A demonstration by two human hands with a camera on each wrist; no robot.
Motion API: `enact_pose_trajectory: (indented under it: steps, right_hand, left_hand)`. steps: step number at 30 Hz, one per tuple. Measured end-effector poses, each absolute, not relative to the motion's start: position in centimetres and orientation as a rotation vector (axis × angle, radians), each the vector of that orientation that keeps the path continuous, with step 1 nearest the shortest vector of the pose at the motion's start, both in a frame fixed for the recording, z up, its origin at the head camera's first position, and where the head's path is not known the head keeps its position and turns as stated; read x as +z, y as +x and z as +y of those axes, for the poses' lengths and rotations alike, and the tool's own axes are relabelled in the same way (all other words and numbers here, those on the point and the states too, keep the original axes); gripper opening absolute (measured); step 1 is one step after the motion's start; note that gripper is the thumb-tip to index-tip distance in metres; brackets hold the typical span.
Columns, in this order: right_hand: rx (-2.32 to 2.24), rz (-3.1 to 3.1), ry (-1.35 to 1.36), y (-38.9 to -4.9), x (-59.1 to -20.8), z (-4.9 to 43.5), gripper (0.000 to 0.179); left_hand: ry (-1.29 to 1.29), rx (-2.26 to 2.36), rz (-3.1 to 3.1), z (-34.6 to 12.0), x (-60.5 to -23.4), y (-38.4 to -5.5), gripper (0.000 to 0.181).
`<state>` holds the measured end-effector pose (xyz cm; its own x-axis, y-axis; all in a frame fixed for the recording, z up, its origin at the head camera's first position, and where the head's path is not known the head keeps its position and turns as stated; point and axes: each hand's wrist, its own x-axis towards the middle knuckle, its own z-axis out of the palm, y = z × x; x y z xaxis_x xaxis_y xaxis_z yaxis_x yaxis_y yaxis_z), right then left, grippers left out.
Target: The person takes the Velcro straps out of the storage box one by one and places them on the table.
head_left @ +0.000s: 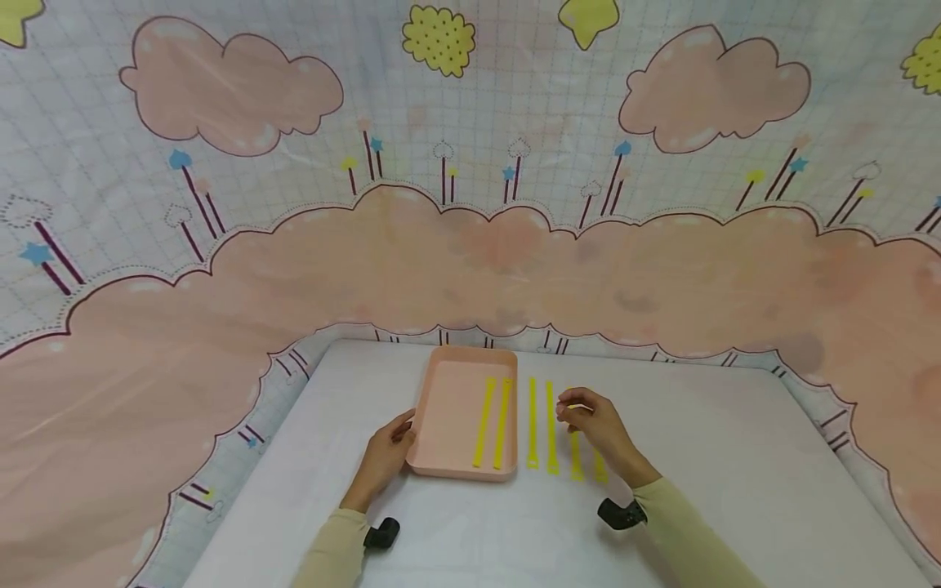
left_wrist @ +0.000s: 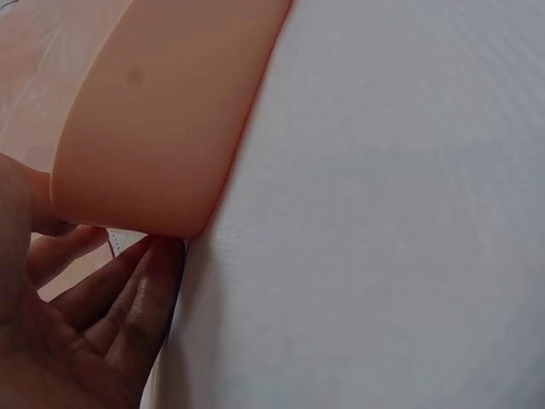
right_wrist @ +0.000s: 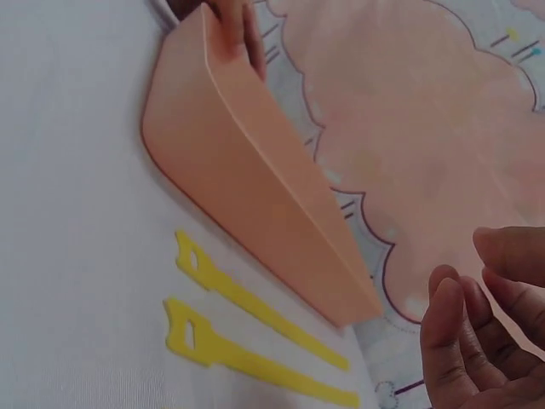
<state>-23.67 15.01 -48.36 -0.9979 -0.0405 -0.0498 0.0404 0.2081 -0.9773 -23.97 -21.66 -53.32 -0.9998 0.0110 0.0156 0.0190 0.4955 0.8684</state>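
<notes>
A shallow peach tray (head_left: pixel 448 416) lies on the table, and two yellow cable ties (head_left: pixel 483 425) with slotted heads rest in its right half. My left hand (head_left: pixel 385 453) holds the tray's near left side; the left wrist view shows the thumb at the rim (left_wrist: pixel 128 228) and fingers against the outer wall. To the right of the tray, several more yellow cable ties (head_left: pixel 532 425) lie side by side. Over the right ones hovers my right hand (head_left: pixel 599 429), partly covering them. Its fingers (right_wrist: pixel 443 332) are loosely bent, thumb apart, with nothing between them.
The white table (head_left: pixel 735 457) extends to both sides of the tray. Behind it hangs a cloth (head_left: pixel 515 261) printed with clouds and stars. A small black device (head_left: pixel 621 514) is worn on each wrist.
</notes>
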Motion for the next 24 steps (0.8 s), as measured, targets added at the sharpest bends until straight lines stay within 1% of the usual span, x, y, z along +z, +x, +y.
enact_pose_trajectory:
  steps: [12, 24]
  right_hand:
    - [-1.953, 2.357, -0.045, -23.8, -48.2, 12.8, 0.030]
    - [-1.986, 2.295, -0.168, -24.0, -48.5, 10.8, 0.031]
  left_hand:
    - [-0.035, -1.542, -2.714, -21.7, -53.7, -24.0, 0.043]
    - [-0.032, -1.528, -2.716, -21.6, -53.7, -24.1, 0.043]
